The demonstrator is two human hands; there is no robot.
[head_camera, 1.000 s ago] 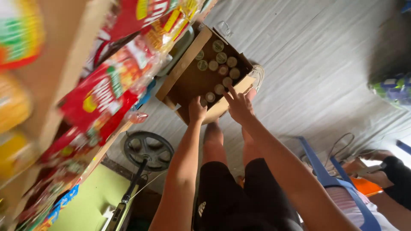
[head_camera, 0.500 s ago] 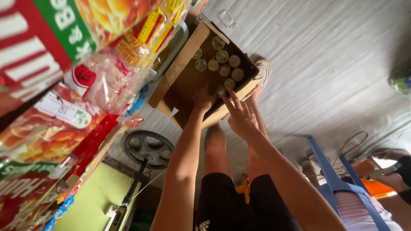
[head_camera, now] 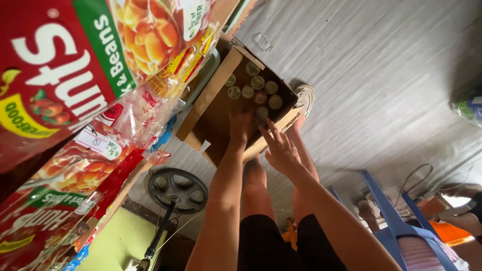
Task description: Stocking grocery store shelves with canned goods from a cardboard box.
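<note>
Brown corrugated cardboard box [head_camera: 216,108], plain inside and out, holding small round cans [head_camera: 257,83] with pale green-and-cream lids. Glossy red plastic food packets [head_camera: 60,75] on the shelf, banded green, with white lettering, a yellow patch and orange bean pictures. Grey floor [head_camera: 381,75] with fine streaks. Black round fan base [head_camera: 177,184]. Lime-green surface [head_camera: 118,241] below it. Blue plastic chair frame [head_camera: 396,221]. Black shorts [head_camera: 271,246].

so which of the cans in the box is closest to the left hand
The can at the near end of the cluster, just beside the left hand fingertips; the other cans sit farther back in the cardboard box.
</note>
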